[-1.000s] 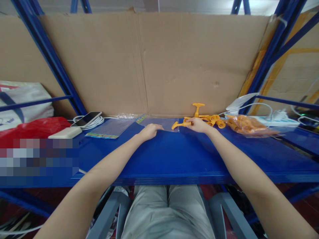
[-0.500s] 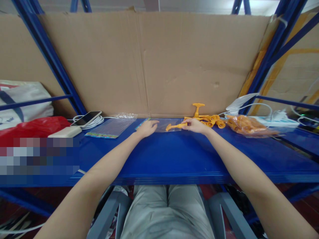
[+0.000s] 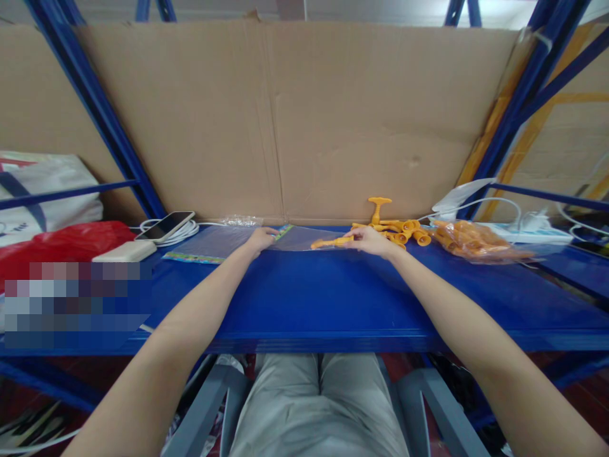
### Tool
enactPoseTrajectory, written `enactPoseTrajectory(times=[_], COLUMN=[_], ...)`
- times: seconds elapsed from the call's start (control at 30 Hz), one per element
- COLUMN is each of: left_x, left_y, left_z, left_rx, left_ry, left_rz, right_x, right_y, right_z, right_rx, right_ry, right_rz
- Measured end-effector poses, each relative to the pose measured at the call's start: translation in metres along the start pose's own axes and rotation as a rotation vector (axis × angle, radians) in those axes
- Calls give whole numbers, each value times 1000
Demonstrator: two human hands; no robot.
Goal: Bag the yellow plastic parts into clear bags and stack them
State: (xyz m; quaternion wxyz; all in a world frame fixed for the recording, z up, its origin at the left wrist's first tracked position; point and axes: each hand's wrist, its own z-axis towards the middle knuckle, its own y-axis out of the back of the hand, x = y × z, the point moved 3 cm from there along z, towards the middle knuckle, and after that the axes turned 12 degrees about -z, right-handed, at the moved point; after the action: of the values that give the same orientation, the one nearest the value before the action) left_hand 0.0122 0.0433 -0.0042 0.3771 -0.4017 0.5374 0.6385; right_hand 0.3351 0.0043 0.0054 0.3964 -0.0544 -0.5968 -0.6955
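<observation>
My left hand (image 3: 261, 239) pinches the left end of a small clear plastic bag (image 3: 299, 237) with a coloured header, lifted slightly off the blue shelf (image 3: 314, 298). My right hand (image 3: 372, 240) grips one orange plastic toy piece (image 3: 330, 242) by its end, and the piece lies across the clear bag; whether it is inside the bag I cannot tell. A heap of the same orange pieces (image 3: 397, 227) sits just behind my right hand, one standing upright.
A stack of clear bags (image 3: 209, 244) lies left of my left hand. A phone (image 3: 165, 226) on coiled white cable, a white box (image 3: 124, 252) and a red bag (image 3: 61, 244) are at the left. A plastic bag of orange pieces (image 3: 471, 241) and a power strip (image 3: 533, 230) lie at the right. Cardboard (image 3: 295, 114) backs the shelf.
My left hand slid left along the bag to its header end and lifted it. My right hand carried the orange piece leftward over the bag.
</observation>
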Motion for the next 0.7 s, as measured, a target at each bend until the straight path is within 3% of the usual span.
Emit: enactPoseTrajectory(times=[0.23, 0.37, 0.5, 0.7], left_x=[-18, -20, -22, -22], left_y=[-17, -20, -24, -30], left_z=[-21, -24, -28, -36], left_rx=[112, 143, 167, 294], left_ry=[72, 80, 77, 66], left_rz=[-259, -326, -345, -393], right_x=[8, 14, 19, 25], right_y=[1, 0, 1, -5], right_z=[-6, -10, -12, -7], right_rx=[40, 51, 78, 62], right_ry=[-10, -46, -6, 123], right_rz=[-71, -5, 76, -134])
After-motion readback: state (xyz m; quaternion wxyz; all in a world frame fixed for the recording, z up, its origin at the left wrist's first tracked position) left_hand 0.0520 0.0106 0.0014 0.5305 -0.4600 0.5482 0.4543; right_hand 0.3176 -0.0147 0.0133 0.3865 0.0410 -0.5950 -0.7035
